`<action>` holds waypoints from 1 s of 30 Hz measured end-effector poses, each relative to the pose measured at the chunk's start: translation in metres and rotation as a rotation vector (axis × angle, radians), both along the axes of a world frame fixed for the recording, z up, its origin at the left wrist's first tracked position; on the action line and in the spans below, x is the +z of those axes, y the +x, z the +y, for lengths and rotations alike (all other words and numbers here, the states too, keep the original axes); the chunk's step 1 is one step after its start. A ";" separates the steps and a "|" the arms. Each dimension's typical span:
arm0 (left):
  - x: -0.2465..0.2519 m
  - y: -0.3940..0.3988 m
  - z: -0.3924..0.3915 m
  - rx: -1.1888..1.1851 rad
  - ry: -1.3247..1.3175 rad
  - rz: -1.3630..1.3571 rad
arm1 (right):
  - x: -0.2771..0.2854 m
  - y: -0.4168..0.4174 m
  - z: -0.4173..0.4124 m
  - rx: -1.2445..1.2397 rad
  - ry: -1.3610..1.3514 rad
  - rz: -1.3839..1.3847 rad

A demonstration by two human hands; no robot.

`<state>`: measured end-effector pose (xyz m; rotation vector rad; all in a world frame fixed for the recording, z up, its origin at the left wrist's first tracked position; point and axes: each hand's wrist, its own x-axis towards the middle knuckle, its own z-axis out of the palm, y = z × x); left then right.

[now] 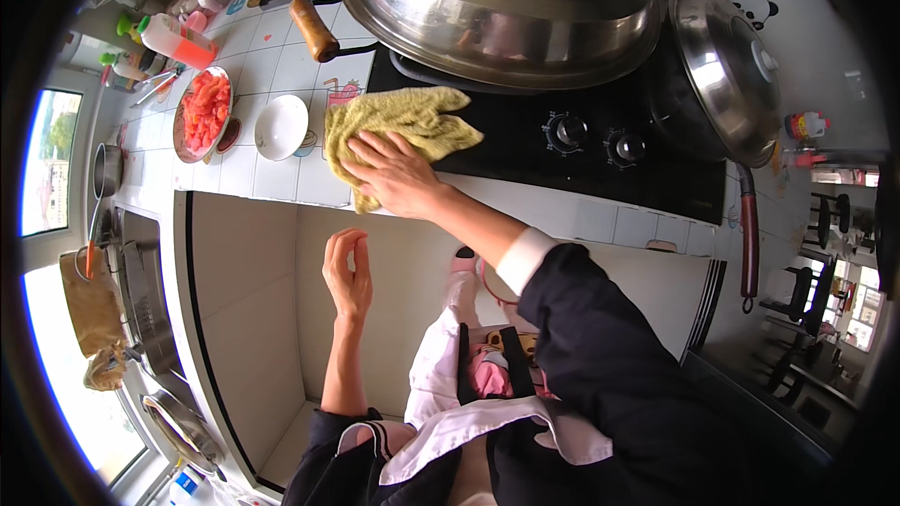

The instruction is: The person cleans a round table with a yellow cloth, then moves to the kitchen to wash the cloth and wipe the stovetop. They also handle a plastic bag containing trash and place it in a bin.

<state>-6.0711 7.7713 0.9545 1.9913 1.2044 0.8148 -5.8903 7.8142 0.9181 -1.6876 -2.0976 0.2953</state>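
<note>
My right hand [394, 172] lies flat on a yellow-green cloth [415, 119], which is bunched over the tiled counter and the left edge of the black glass gas stove [506, 169]. Over the floor in front of the counter edge, my left hand [348, 270] is raised with its fingers loosely curled and holds nothing visible. A small white bowl [281, 128] stands left of the cloth. Beyond it is a dish of chopped red pieces, perhaps tomato [205, 109]. Two control knobs [571, 131] sit right of the cloth.
A large lidded steel wok [506, 28] with a wooden handle [314, 28] covers the back of the stove. At right stands a lidded pan [724, 77], its long handle [749, 239] jutting over the counter edge. Bottles [176, 41] crowd the back left; a sink [148, 288] lies far left.
</note>
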 end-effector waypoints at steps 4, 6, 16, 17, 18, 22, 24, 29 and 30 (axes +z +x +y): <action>-0.005 -0.015 -0.012 0.075 -0.106 -0.027 | -0.015 -0.014 0.021 -0.133 0.046 0.093; -0.009 -0.015 -0.017 0.038 -0.104 -0.049 | -0.013 -0.007 0.007 -0.176 0.018 0.033; -0.032 0.042 -0.028 0.007 -0.444 -0.292 | -0.008 0.085 -0.148 -0.558 -0.016 -0.023; -0.032 0.049 -0.028 0.000 -0.464 -0.278 | -0.006 0.096 -0.170 -0.619 -0.047 -0.063; -0.033 0.055 -0.029 -0.016 -0.483 -0.325 | -0.005 0.108 -0.193 -0.670 -0.073 -0.103; -0.034 0.071 -0.036 -0.038 -0.555 -0.369 | 0.006 0.158 -0.286 -1.071 -0.255 -0.022; -0.034 0.071 -0.041 -0.043 -0.568 -0.369 | 0.007 0.173 -0.307 -1.139 -0.276 -0.212; -0.033 0.058 -0.046 -0.013 -0.537 -0.360 | 0.004 0.148 -0.268 -0.877 -0.122 -0.264; -0.033 0.055 -0.045 -0.006 -0.515 -0.382 | 0.005 0.133 -0.246 -0.810 -0.081 -0.154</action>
